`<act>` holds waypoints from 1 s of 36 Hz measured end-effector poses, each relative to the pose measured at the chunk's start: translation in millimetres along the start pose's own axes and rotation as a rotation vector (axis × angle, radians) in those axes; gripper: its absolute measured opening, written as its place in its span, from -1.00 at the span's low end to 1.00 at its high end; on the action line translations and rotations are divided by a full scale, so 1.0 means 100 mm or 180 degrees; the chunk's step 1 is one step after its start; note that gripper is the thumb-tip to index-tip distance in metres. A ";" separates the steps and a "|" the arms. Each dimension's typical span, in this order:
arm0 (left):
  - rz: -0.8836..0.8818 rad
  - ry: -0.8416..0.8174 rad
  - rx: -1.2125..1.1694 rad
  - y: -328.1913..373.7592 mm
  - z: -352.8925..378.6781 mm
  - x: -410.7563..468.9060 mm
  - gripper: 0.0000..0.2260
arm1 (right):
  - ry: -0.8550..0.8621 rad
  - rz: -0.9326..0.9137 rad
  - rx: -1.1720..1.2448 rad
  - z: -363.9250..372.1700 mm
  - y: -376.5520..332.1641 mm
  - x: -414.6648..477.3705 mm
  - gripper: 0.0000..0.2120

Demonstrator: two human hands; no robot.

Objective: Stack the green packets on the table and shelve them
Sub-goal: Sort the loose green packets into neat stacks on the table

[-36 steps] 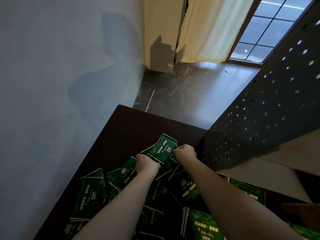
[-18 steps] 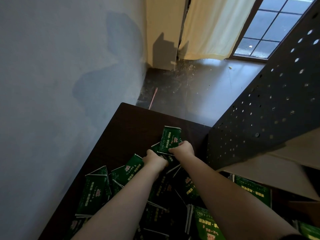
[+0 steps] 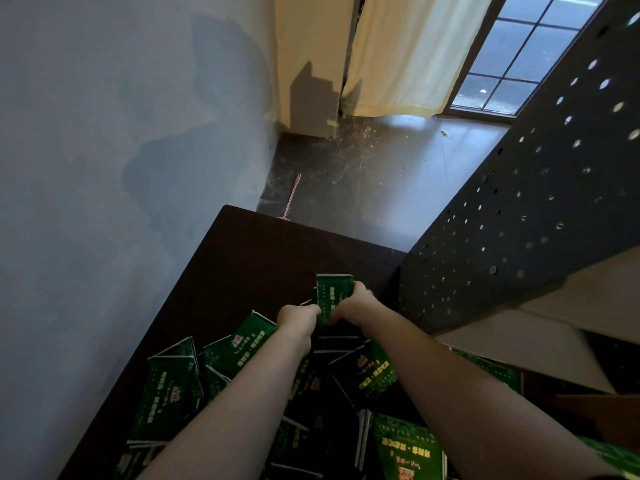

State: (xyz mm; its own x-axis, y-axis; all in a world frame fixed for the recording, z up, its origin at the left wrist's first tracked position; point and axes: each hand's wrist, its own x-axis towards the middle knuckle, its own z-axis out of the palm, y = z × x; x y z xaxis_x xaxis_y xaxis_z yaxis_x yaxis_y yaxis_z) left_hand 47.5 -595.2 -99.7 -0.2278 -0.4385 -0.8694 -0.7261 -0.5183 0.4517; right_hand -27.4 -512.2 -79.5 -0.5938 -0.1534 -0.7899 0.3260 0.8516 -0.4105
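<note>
Several green packets point(image 3: 166, 393) lie scattered over the near half of a dark brown table point(image 3: 249, 251). At the far edge of the pile, both hands hold a small bunch of green packets point(image 3: 332, 289) standing nearly upright. My left hand point(image 3: 298, 318) grips its left side. My right hand point(image 3: 353, 303) grips its right side with the fingers curled round it. Both forearms reach in from the bottom and cover part of the pile.
A black perforated shelf panel point(image 3: 519, 209) rises at the right, with pale shelf boards point(image 3: 519, 344) and more green packets point(image 3: 491, 370) below it. A blue-grey wall point(image 3: 104, 168) borders the table's left. Beyond lie dark floor, a pink stick point(image 3: 291, 195), curtain and window.
The bunch of packets held by both hands has turned from tilted left to nearly upright and squared up. The view has shifted slightly.
</note>
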 end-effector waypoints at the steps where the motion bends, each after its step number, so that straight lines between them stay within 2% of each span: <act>1: 0.0018 -0.0011 0.0040 0.00 0.01 -0.03 -0.67 | -0.0042 -0.0024 0.0158 0.03 0.03 0.06 0.02; 2: 0.0024 -0.0006 0.0088 0.01 0.02 -0.05 -0.70 | -0.0072 -0.0046 0.0335 0.06 0.06 0.11 0.01; 5: 0.0100 -0.0068 0.0128 0.03 0.03 -0.08 -0.70 | -0.0090 -0.0042 0.0906 0.05 0.06 -0.01 -0.28; 7: 0.0246 -0.0132 0.0114 0.05 0.02 -0.15 -0.67 | -0.0157 -0.0127 0.1142 0.00 0.06 -0.09 -0.40; 11: 0.0419 -0.0175 0.0049 0.07 -0.03 -0.20 -0.52 | -0.0158 -0.0306 0.1470 -0.02 0.06 -0.16 -0.46; 15: 0.0883 -0.0317 0.0036 0.12 -0.09 -0.26 -0.59 | -0.0114 -0.0447 0.1677 -0.02 0.02 -0.26 -0.60; 18: 0.1326 -0.0436 0.0314 0.19 -0.15 -0.31 -0.63 | -0.0145 -0.0470 0.1794 -0.06 -0.03 -0.37 -0.74; 22: 0.1524 -0.0773 0.1044 0.26 -0.20 -0.42 -0.58 | -0.0241 -0.0114 0.1877 -0.12 -0.01 -0.51 -0.72; 25: 0.1324 -0.1167 0.1545 0.30 -0.19 -0.58 -0.57 | -0.0228 0.0345 0.1958 -0.10 0.11 -0.57 -0.72; 30: 0.1009 -0.1556 0.2078 0.14 -0.11 -0.77 -0.67 | -0.0172 0.0837 0.1825 -0.09 0.38 -0.71 -0.95; 32: 0.1032 -0.1657 0.2124 0.03 -0.05 -0.79 -0.66 | -0.0063 0.0960 0.1721 -0.07 0.49 -0.73 -0.90; 35: 0.1094 -0.1697 0.2212 -0.11 0.06 -0.77 -0.65 | 0.0150 0.1032 0.1555 -0.01 0.73 -0.55 -0.55; 36: 0.1128 -0.1677 0.2221 -0.14 0.08 -0.77 -0.66 | 0.0185 0.1036 0.1457 0.02 0.81 -0.48 -0.52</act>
State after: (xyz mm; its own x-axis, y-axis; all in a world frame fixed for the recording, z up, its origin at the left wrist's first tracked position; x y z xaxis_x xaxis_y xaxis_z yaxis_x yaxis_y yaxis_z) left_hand 69.9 -547.9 -41.2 -0.6498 -0.0097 -0.7600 -0.7440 0.2131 0.6333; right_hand 28.9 -436.7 -75.9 -0.4445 0.1198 -0.8877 0.7774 0.5440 -0.3158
